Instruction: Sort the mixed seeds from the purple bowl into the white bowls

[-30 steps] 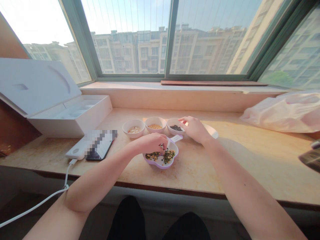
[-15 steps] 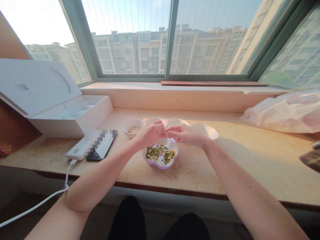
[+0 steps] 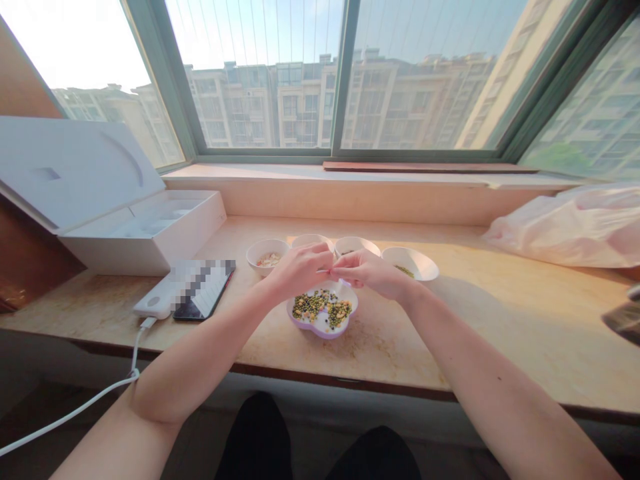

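My left hand (image 3: 304,268) and my right hand (image 3: 373,272) meet fingertip to fingertip above the back of a purple-rimmed, scalloped white dish (image 3: 320,331). Both are closed in a pinch, and whatever lies between the fingers is too small to make out. Mixed beans (image 3: 309,305), green, black and yellow, lie in heaps in the dish. Behind it stand white bowls: a left bowl (image 3: 254,255) with pale flat pieces, two middle bowls (image 3: 313,237) partly covered by my hands, and a right bowl (image 3: 425,265) with some green beans (image 3: 404,271).
On the left are an open white box (image 3: 187,230), a white power bank (image 3: 153,303) with a cable (image 3: 135,347), and a phone (image 3: 210,293). A plastic bag (image 3: 575,223) lies at the back right. The table's front edge (image 3: 350,381) runs close to my knees.
My right hand's fingers have drawn closer together against the left fingertips. It has shifted slightly, and green beans in the right bowl now show. The dish stays put.
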Demonstrator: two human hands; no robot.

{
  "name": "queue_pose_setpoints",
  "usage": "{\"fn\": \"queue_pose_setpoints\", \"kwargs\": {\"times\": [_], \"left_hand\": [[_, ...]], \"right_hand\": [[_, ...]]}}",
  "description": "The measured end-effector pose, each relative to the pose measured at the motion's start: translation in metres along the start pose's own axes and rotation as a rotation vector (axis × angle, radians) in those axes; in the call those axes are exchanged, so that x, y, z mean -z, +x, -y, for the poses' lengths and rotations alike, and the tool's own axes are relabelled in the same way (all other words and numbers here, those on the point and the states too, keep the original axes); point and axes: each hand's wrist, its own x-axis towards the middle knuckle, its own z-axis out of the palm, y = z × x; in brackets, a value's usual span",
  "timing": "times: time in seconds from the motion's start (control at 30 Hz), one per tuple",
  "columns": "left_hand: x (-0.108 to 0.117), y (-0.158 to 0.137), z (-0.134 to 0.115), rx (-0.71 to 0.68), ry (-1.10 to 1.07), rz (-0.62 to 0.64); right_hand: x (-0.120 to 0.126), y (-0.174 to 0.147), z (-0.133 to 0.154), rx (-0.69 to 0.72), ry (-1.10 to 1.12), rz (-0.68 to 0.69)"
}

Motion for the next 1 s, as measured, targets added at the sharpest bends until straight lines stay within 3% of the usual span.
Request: {"fn": "queue_pose_setpoints", "kwargs": {"times": [0.13, 0.3, 0.37, 0.47, 0.6, 0.8, 1.0], "left_hand": [[0.002, 0.000, -0.002, 0.003, -0.006, 0.018], [0.006, 0.002, -0.006, 0.181, -0.092, 0.070], [0.006, 0.002, -0.007, 0.226, -0.082, 0.153], [0.006, 0.000, -0.008, 0.141, -0.051, 0.375], [0.001, -0.004, -0.010, -0.024, -0.032, 0.589], [-0.005, -0.002, -0.012, -0.049, -0.036, 0.644], [-0.007, -0.001, -0.018, 0.018, -0.055, 0.627]], "right_hand": [[-0.001, 0.000, 0.000, 0.022, -0.013, 0.004], [0.001, 0.000, 0.001, 0.059, -0.061, -0.079], [0.005, 0.001, -0.001, 0.128, -0.148, -0.197], [0.013, 0.003, -0.004, 0.212, -0.381, -0.441], [0.024, 0.008, -0.012, 0.101, -0.647, -0.664], [0.031, 0.016, -0.025, -0.005, -0.878, -0.654], [0.029, 0.015, -0.024, -0.027, -0.871, -0.647]]}}
